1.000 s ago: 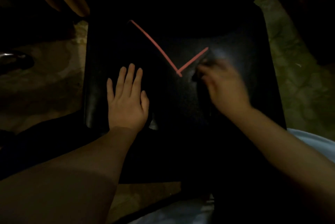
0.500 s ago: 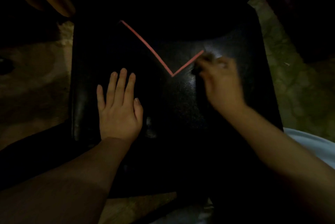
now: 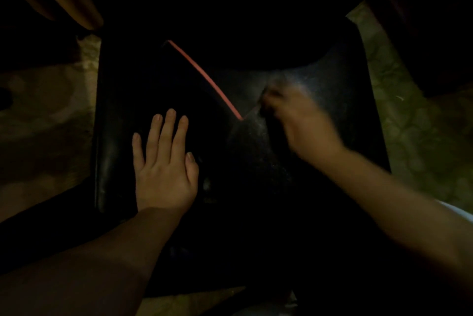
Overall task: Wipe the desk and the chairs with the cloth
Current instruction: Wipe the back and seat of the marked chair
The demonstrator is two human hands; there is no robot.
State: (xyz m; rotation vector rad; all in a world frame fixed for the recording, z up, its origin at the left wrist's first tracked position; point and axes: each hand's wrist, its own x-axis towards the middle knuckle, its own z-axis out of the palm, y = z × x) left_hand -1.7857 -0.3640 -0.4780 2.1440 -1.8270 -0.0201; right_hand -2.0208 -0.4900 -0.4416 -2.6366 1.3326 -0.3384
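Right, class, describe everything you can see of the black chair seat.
The chair seat is black, smooth and glossy, plastic or leather by its look, crossed by a red angled line. It is seen from above, over a mottled floor. The left hand rests flat on it; the blurred right hand is at its dusty-looking right part.

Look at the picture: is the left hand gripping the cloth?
No, the left hand lies flat with straight fingers on the black chair seat, holding nothing.
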